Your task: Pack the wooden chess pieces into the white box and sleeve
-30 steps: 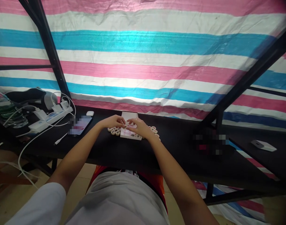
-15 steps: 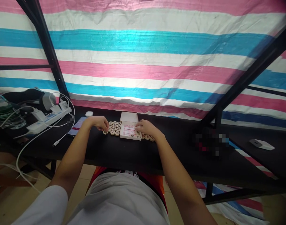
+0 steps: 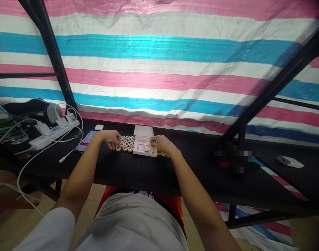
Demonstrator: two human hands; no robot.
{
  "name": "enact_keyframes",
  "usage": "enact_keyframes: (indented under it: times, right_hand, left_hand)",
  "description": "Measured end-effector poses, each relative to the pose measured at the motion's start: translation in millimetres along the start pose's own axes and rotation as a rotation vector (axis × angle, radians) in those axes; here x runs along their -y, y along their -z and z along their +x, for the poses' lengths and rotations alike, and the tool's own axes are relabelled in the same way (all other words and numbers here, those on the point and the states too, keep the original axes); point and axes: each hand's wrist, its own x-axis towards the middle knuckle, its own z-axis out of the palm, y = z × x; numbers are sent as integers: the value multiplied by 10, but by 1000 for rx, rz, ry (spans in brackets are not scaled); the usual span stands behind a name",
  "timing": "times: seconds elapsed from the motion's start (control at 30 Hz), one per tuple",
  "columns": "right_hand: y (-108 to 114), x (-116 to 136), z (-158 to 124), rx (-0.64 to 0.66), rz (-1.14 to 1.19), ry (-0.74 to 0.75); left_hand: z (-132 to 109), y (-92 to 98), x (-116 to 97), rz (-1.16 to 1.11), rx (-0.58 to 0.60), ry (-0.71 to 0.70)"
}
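Round wooden Chinese chess pieces (image 3: pixel 127 143) lie in close rows just left of a small white box (image 3: pixel 146 153). The box's lid (image 3: pixel 143 131) stands open at the back. Inside the box are a sheet with red lines and a few pieces near its front right. My left hand (image 3: pixel 112 138) is closed with its fingertips on the piece at the left end of the front row. Over the box's right side, my right hand (image 3: pixel 162 143) is pinched on a chess piece, partly hidden by the fingers. More pieces (image 3: pixel 163 153) sit right of the box, partly under that hand.
A phone (image 3: pixel 86 142) lies beyond my left forearm, with a white earphone case (image 3: pixel 99 127) behind it. At the left are a power strip (image 3: pixel 54 135), cables and a plastic bottle (image 3: pixel 7 125). A white charger (image 3: pixel 290 161) lies far right. Striped sheeting (image 3: pixel 159 83) hangs behind the black table.
My right hand has shifted slightly left over the box, and a piece now shows under its fingertips. My left hand stays at the row's left end, its fingers a little lower.
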Motion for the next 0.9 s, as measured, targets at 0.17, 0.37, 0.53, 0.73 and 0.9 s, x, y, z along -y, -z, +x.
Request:
enact_keyframes:
  times: [0.17,0.37,0.53,0.73,0.9]
  right_hand:
    - [-70,-4,54,-2,-22,14]
    - [-35,115,8,-38,-62,-24]
    - [-66,201,-11,-67,-52,-103]
    - [-48,218,-26,-132,137,9]
    - [-38,327,-75,-191,344,250]
  left_hand:
    - [-55,-89,-112,-11,99,-37]
    - [10,-97,-98,8,45,-66]
    - [109,-112,-59,38,16,-82]
    - [129,-140,-88,44,46,-127]
    - [137,-127,-180,44,-220,-425]
